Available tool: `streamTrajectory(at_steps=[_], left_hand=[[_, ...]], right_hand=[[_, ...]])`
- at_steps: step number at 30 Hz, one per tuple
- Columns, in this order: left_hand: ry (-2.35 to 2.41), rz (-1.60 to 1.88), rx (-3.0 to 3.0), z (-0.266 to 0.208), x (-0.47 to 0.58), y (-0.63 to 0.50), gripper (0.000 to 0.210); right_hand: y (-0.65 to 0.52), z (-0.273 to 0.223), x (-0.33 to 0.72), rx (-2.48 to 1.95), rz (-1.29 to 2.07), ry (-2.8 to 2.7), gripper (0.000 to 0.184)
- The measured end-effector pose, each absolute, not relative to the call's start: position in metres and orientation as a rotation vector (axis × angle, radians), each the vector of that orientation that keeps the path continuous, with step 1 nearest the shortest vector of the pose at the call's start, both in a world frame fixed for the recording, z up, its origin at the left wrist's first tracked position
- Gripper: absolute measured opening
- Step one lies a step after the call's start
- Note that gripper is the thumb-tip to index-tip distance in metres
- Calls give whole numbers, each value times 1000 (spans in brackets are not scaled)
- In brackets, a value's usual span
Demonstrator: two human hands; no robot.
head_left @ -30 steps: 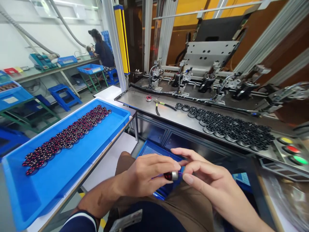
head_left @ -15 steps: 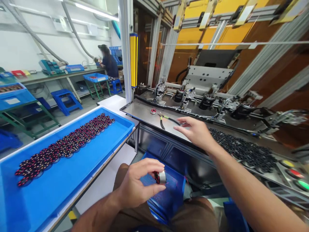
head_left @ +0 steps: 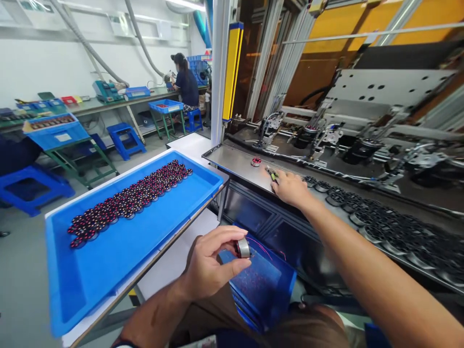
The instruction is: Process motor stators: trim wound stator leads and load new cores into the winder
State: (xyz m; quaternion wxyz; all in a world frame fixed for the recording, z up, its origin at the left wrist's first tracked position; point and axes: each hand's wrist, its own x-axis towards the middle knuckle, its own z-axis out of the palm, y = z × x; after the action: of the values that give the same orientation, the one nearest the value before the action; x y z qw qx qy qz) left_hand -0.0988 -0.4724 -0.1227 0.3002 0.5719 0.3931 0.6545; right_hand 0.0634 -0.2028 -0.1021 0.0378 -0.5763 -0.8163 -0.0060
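My left hand [head_left: 213, 258] pinches a small motor part [head_left: 243, 248] between thumb and fingers, above my lap. The part has a silver ring and a dark, red-dotted end turned toward the palm. Out over the metal ledge [head_left: 235, 166], my right hand [head_left: 290, 187] has its fingers closed over the handles of green-and-black pliers [head_left: 273, 176]. The pliers' jaws point away to the left, and most of the handles are hidden by the hand. A red-and-silver motor part [head_left: 256, 161] stands on the ledge just left of the pliers.
At left, a blue tray [head_left: 145, 251] bears rows of red-dotted round parts [head_left: 126, 198]. Many black parts [head_left: 366, 212] crowd the ledge at right, before machine fixtures [head_left: 362, 151]. Below my hands sits a blue bin [head_left: 286, 285] with wire scraps. A person [head_left: 186, 79] sits at a far bench.
My right hand has come down onto the pliers and closed over their handles. The left hand still holds the motor part. The view has swung left, moving the scene rightward.
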Motion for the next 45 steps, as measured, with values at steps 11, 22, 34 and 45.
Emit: streamTrajectory(at_steps=[11, 22, 34, 45], left_hand=[[1132, 1736, 1895, -112, -81, -476, 25], [1099, 1780, 1783, -101, -68, -480, 30], [993, 1697, 1444, -108, -59, -478, 25], [937, 1655, 1483, -110, -37, -467, 23]], right_hand=[[-198, -95, 94, -1737, -102, -2535, 36], [-201, -82, 104, -1681, 330, -2413, 27], [-393, -117, 155, -870, 1001, -1890, 41], [-487, -156, 155, -776, 696, -1995, 68]])
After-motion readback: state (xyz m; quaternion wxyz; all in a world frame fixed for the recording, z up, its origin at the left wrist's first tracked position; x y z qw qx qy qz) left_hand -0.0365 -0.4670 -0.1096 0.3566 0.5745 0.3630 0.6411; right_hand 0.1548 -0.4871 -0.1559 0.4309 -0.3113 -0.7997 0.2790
